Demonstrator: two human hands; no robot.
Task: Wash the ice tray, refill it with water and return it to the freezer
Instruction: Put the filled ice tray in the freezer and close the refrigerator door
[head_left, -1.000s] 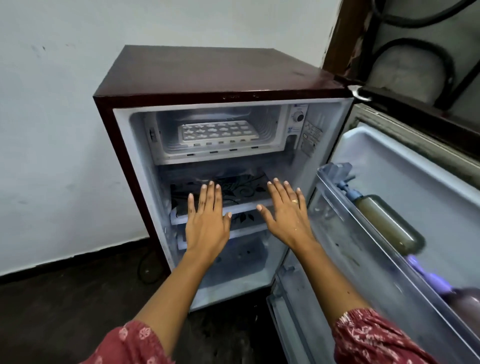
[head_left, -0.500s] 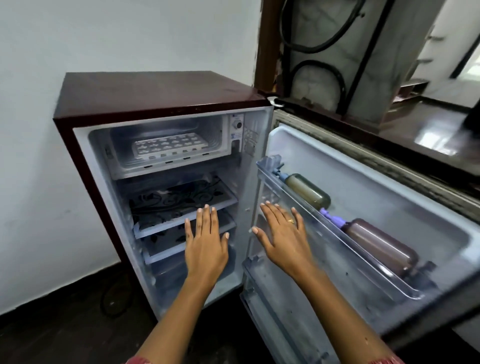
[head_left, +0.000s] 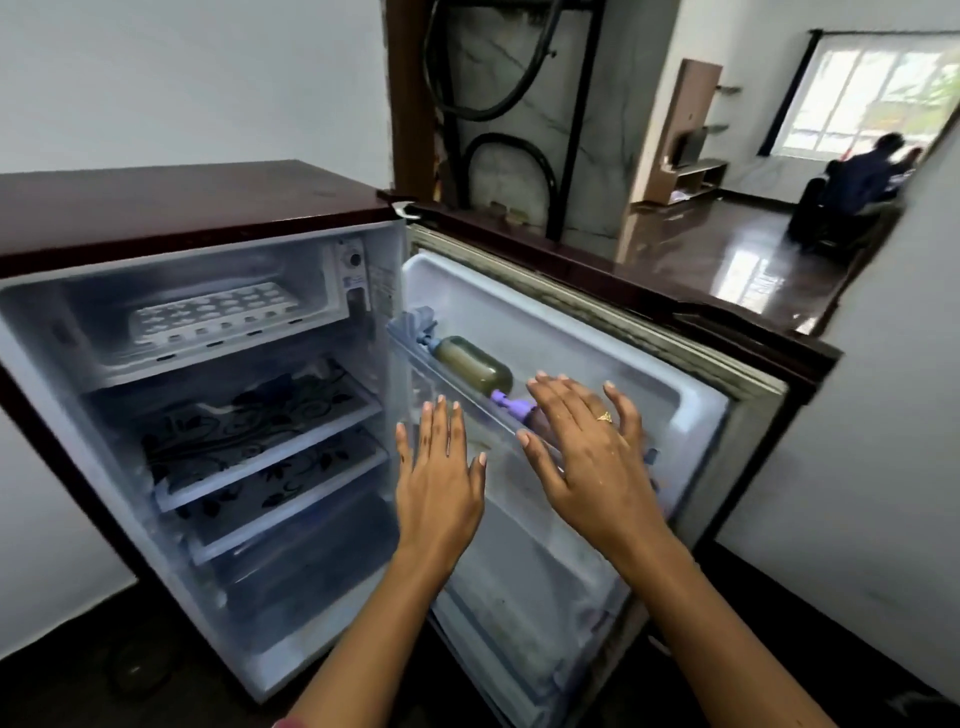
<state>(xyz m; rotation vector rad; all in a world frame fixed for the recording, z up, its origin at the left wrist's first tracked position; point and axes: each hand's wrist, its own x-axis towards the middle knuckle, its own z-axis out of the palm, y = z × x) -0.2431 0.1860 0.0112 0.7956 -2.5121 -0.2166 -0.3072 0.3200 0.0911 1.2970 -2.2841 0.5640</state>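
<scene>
A small maroon fridge (head_left: 182, 200) stands with its door (head_left: 597, 332) swung wide to the right. In the freezer compartment (head_left: 93, 332) at the top lies a white ice tray (head_left: 213, 314), flat on the floor of the box. My left hand (head_left: 439, 480) hovers palm down, fingers spread, in front of the fridge's right edge, well below and right of the tray. In front of the door shelf is my right hand (head_left: 592, 454), also flat with fingers apart and a ring on one finger. Neither hand holds anything.
The door shelf (head_left: 467, 400) holds a greenish bottle (head_left: 475, 366) lying on its side and a purple-capped bottle (head_left: 511, 402) partly behind my right hand. Two patterned glass shelves (head_left: 249, 421) sit below the freezer. A person sits in the far room (head_left: 857, 182) at the upper right.
The view has swung right, so the fridge now sits at the left. Both hands have shifted right, from in front of the inner shelves to in front of the door shelf.
</scene>
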